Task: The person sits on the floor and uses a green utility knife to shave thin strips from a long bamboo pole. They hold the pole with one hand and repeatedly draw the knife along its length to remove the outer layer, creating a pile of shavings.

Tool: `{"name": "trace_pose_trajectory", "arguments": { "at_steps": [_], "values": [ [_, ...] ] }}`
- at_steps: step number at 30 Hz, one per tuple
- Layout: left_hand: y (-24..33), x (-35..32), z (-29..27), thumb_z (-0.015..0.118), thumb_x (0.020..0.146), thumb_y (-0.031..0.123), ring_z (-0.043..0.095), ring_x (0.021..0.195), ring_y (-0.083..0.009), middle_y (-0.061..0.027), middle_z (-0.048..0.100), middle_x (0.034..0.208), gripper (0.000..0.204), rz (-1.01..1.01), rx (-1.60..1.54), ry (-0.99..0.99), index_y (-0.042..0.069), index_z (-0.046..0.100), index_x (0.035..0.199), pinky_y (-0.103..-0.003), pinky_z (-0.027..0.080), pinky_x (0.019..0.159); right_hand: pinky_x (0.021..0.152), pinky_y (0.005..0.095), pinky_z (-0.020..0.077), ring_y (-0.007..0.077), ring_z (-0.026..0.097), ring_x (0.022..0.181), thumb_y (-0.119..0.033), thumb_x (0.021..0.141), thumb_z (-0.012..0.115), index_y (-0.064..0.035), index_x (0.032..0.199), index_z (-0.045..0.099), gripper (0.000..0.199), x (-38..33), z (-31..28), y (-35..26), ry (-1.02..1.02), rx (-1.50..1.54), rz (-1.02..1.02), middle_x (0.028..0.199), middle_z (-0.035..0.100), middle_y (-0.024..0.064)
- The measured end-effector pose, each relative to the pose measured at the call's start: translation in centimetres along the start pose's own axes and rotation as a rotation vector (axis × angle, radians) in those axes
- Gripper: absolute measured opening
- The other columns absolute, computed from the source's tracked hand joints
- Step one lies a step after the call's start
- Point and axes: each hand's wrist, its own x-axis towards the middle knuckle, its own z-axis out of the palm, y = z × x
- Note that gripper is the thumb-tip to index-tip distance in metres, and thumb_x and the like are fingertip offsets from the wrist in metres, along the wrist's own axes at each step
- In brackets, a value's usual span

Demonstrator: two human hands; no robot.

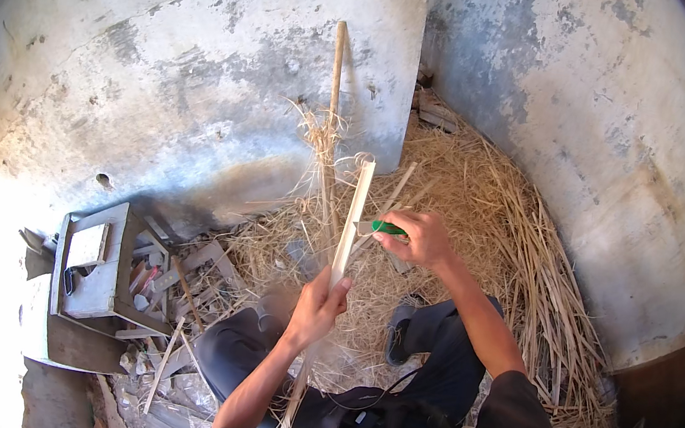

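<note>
A long pale strip of split bamboo or wood [354,213] slants up from between my legs, tilted away from me. My left hand [318,305] is closed round it at about the middle, and its lower end runs down past my forearm. In my right hand [418,236] is a knife with a green handle [390,228]. The knife's short blade points left and meets the strip's right side, a little above my left hand. A thin curl of shaving [364,158] stands at the strip's upper end.
A stick [337,68] with shavings caught on it leans against the stained wall [234,55]. Straw-like shavings [467,178] cover the floor, and long thin strips [551,325] lie along the right wall. To the left stands a worn wooden stool [97,261] beside scrap wood [208,262].
</note>
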Motion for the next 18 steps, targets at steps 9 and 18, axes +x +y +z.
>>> {"name": "trace_pose_trajectory", "arguments": {
  "at_steps": [9,18],
  "values": [
    [-0.1,-0.2,0.0,0.056,0.110,0.029,0.065,0.059,-0.0173,-0.0099,0.063,0.065,0.031,0.051,0.113,0.022,0.000,0.052,0.101,-0.034,0.050,0.055,0.061,0.0355,0.0595,0.0244,0.076,0.070,-0.037,0.095,0.072,-0.0045,0.104,0.075,0.034,-0.8,0.8,-0.3,0.001,0.077,0.020,0.090,0.077,0.0117],
    [-0.3,0.1,0.2,0.055,0.111,0.029,0.063,0.056,-0.0172,-0.0102,0.061,0.063,0.032,0.107,0.131,0.036,-0.001,0.052,0.102,-0.035,0.049,0.053,0.062,0.0342,0.0608,0.0240,0.077,0.073,-0.037,0.096,0.071,-0.0038,0.104,0.076,0.035,-0.8,1.0,-0.3,0.024,0.094,0.026,0.089,0.078,0.0128]
  ]
}}
